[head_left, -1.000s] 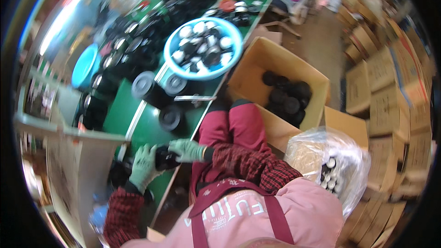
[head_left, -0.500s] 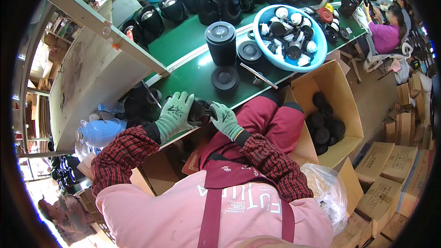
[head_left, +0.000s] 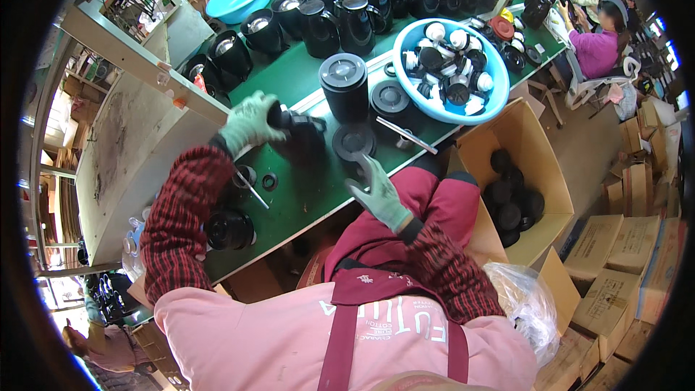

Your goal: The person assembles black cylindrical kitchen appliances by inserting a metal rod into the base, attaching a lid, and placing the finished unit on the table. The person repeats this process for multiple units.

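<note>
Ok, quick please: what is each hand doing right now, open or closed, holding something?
Left hand: closed on a black jug on the green table.
Right hand: open, holding nothing, by a black lid.

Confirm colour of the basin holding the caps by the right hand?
Light blue basin, with black and white caps inside; only the head view shows it.

black jug tilted on green table

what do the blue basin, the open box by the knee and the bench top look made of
The blue basin looks like moulded plastic: smooth, evenly coloured, slightly glossy rim. The open box looks like corrugated cardboard: matt brown walls with folded flaps. The bench top has a flat matt green covering, perhaps rubber or felt; what lies beneath cannot be told.
</note>
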Motion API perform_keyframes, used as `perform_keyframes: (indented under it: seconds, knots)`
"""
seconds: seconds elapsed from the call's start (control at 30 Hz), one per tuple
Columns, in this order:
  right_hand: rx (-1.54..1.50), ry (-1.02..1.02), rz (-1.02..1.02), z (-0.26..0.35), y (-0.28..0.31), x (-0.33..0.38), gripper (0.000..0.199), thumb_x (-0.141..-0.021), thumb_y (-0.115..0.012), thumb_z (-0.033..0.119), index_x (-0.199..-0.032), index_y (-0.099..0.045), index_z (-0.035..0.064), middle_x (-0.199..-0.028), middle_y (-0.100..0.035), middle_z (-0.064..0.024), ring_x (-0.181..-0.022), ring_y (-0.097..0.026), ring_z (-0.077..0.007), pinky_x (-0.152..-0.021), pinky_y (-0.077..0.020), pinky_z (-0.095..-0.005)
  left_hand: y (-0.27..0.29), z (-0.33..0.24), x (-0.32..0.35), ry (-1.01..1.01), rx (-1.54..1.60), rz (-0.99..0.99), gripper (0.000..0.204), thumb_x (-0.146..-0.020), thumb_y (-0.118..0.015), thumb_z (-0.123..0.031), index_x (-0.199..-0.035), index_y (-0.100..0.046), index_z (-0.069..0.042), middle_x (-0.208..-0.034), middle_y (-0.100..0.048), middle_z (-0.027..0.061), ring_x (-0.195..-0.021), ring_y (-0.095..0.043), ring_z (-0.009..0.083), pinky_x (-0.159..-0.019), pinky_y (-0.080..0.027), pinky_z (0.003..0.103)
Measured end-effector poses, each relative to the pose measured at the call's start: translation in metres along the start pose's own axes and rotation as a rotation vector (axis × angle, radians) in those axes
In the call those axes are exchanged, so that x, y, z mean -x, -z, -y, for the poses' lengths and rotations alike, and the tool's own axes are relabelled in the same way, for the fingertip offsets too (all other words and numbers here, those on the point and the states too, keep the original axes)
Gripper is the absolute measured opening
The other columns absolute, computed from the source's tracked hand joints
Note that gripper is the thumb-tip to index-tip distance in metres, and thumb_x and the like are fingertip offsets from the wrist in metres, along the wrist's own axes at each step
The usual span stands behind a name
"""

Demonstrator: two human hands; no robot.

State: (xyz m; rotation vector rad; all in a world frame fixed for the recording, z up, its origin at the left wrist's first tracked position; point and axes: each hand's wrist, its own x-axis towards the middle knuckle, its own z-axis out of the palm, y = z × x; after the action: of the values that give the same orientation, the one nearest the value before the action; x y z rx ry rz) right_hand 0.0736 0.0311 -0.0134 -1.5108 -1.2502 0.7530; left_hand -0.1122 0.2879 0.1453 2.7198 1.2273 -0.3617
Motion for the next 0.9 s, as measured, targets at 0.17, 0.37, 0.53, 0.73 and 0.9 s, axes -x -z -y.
perform_keyframes:
  seconds: [0.17,0.37,0.53,0.73,0.9]
  knots:
    - [-0.266,-0.233,-0.036,-0.052,0.022,0.084,0.039,-0.095,-0.069,0.01,-0.131,-0.059,-0.0002,-0.125,-0.065,-0.0136,-0.114,-0.065,-0.0263,-0.099,-0.0509,-0.0332,-0.007,0.054,-0.111,0.05,-0.035,-0.354,0.095,-0.064,-0.089,-0.034,-0.149,-0.049,-0.019,-0.135,-0.051,0.0176,-0.123,-0.054,0.0408,-0.104,-0.05,0.048]
    - [-0.363,-0.48,0.049,-0.089,0.04,0.148,0.026,-0.098,-0.062,0.006,-0.124,-0.066,0.0008,-0.119,-0.07,-0.0073,-0.112,-0.064,-0.0155,-0.099,-0.05,-0.028,-0.06,0.115,-0.197,0.176,0.165,-0.452,0.096,-0.073,-0.085,-0.029,-0.157,-0.037,-0.029,-0.162,-0.034,0.0121,-0.139,-0.045,0.0381,-0.113,-0.043,0.05]
    - [-0.636,-0.653,-0.124,-0.107,0.027,0.144,0.023,-0.104,-0.058,0.01,-0.123,-0.067,0.0025,-0.113,-0.071,-0.0027,-0.097,-0.066,-0.0086,-0.084,-0.0538,-0.024,-0.032,0.095,-0.185,0.519,-0.061,-0.564,0.093,-0.074,-0.08,-0.051,-0.151,-0.04,-0.017,-0.146,-0.047,0.0158,-0.133,-0.047,0.0381,-0.105,-0.044,0.058]
    - [-0.391,-0.591,-0.022,-0.095,0.042,0.123,0.022,-0.104,-0.055,0.018,-0.12,-0.067,0.007,-0.1,-0.071,-0.0012,-0.082,-0.064,-0.0089,-0.073,-0.0534,-0.0256,-0.127,0.192,-0.2,0.613,-0.118,-0.586,0.048,-0.092,-0.057,-0.025,-0.138,-0.051,-0.01,-0.121,-0.064,0.0198,-0.105,-0.065,0.0369,-0.085,-0.055,0.053]
    - [-0.383,-0.596,-0.08,-0.122,0.035,0.125,0.019,-0.102,-0.057,0.025,-0.109,-0.069,0.0126,-0.088,-0.069,0.0022,-0.071,-0.06,-0.0092,-0.066,-0.0517,-0.026,-0.115,0.123,-0.198,0.577,-0.249,-0.05,0.052,-0.091,-0.066,-0.017,-0.141,-0.052,-0.014,-0.134,-0.062,0.0214,-0.124,-0.062,0.037,-0.1,-0.054,0.048]
